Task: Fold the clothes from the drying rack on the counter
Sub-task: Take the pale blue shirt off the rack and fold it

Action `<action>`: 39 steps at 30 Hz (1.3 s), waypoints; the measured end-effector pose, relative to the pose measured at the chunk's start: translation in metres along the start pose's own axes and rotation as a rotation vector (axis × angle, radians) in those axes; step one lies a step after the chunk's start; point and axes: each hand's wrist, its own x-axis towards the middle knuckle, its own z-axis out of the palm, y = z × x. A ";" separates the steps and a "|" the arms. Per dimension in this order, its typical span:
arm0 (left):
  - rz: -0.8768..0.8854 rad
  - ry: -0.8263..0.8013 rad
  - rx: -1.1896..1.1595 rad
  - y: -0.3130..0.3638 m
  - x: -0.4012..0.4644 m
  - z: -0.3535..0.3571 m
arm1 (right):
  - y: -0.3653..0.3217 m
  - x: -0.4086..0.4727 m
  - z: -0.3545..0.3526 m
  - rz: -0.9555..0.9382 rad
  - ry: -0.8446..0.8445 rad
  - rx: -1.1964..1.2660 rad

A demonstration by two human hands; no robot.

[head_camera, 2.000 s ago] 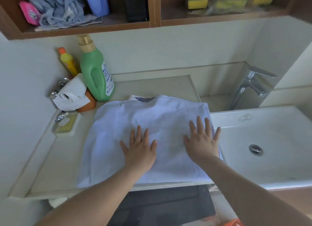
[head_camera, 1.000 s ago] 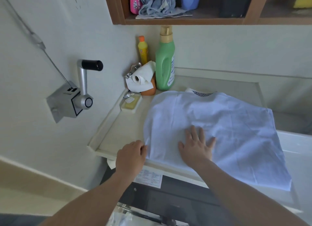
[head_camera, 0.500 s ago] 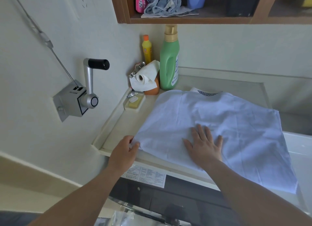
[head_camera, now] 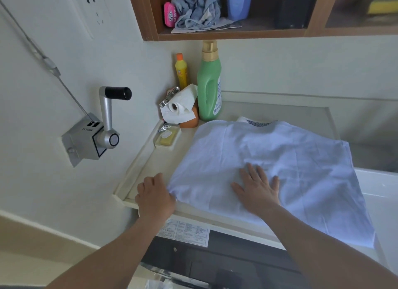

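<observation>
A white garment (head_camera: 286, 159) lies spread flat on the cream counter (head_camera: 163, 159), its patterned collar at the far edge and its right side hanging over the sink. My left hand (head_camera: 154, 197) grips the garment's near left corner at the counter's front edge, fingers curled round the cloth. My right hand (head_camera: 257, 188) presses flat on the middle of the cloth with fingers spread.
A green detergent bottle (head_camera: 210, 84), a yellow bottle (head_camera: 181, 72), a paper roll (head_camera: 179, 108) and a soap dish (head_camera: 167, 136) crowd the counter's back left corner. A crank handle (head_camera: 103, 125) juts from the left wall. A wooden shelf (head_camera: 237, 33) hangs above.
My view has swung left. My left hand left the middle of the cloth, went to its near left corner and took hold of it. My right hand stays pressed on the cloth.
</observation>
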 end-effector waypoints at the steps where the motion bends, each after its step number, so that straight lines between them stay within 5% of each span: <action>1: 0.039 0.065 -0.003 0.013 -0.004 0.000 | 0.001 -0.001 -0.002 0.006 0.027 0.023; 3: 0.326 0.115 -0.034 0.046 -0.011 0.003 | 0.004 -0.004 -0.002 0.042 0.113 0.055; 6: 0.610 -0.202 -0.023 0.104 -0.016 0.016 | 0.014 -0.010 0.000 0.082 0.134 0.069; 9: 0.480 -0.481 0.129 0.140 -0.019 0.039 | 0.051 -0.018 -0.001 0.156 0.107 0.027; 21: 0.319 -0.496 0.307 0.178 -0.012 0.039 | 0.215 -0.074 -0.026 0.675 0.154 0.038; 23: 0.304 -0.538 0.327 0.184 -0.014 0.039 | 0.214 -0.076 -0.024 0.607 0.236 -0.050; 27: 0.309 -0.588 0.290 0.179 -0.013 0.045 | 0.168 -0.070 -0.018 0.153 0.421 -0.105; 32: 0.418 -0.555 0.275 0.161 -0.008 0.051 | 0.089 -0.060 0.006 -0.336 0.272 -0.076; 34: 0.523 -0.507 0.279 0.145 -0.010 0.048 | 0.077 -0.060 0.016 -0.410 0.141 -0.084; 39: 0.780 -0.202 0.203 0.063 -0.015 0.026 | 0.073 -0.053 0.016 -0.447 0.203 -0.195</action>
